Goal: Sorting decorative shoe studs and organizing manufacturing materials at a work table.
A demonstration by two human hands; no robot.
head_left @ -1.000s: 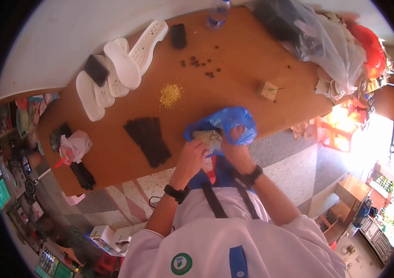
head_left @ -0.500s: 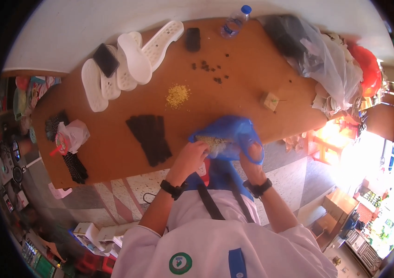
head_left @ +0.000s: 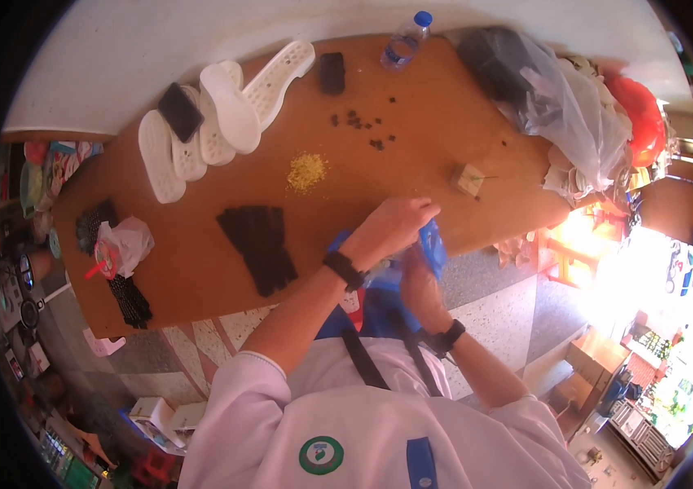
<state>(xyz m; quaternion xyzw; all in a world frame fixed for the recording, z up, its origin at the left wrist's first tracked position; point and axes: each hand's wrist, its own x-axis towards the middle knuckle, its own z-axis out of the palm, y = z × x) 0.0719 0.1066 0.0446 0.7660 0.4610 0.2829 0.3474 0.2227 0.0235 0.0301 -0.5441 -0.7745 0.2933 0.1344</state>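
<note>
A blue plastic bag [head_left: 432, 247] is bunched at the table's near edge, in front of my body. My right hand [head_left: 420, 292] is closed around its side. Above it, my left hand [head_left: 395, 224] reaches across with fingers pinched at the bag's gathered top. The bag's opening and the pale contents are hidden behind my hands. Left of them lies a black knitted glove [head_left: 258, 248]. Farther back is a small heap of yellow granules [head_left: 307, 173]. A small wooden block [head_left: 469, 179] with a thin pin-like piece sticking out stands to the right.
White shoe soles [head_left: 231, 106] lie at the back left with a black phone [head_left: 180, 112] on them. Small black pieces [head_left: 354, 121], a dark case-like object [head_left: 332, 73] and a water bottle [head_left: 406, 42] are farther back. A clear plastic bag [head_left: 566, 106] fills the right end.
My left hand has moved right and up, from the bag's left edge to its top. The bag's open mouth has been drawn together, and my right hand has shifted slightly left.
</note>
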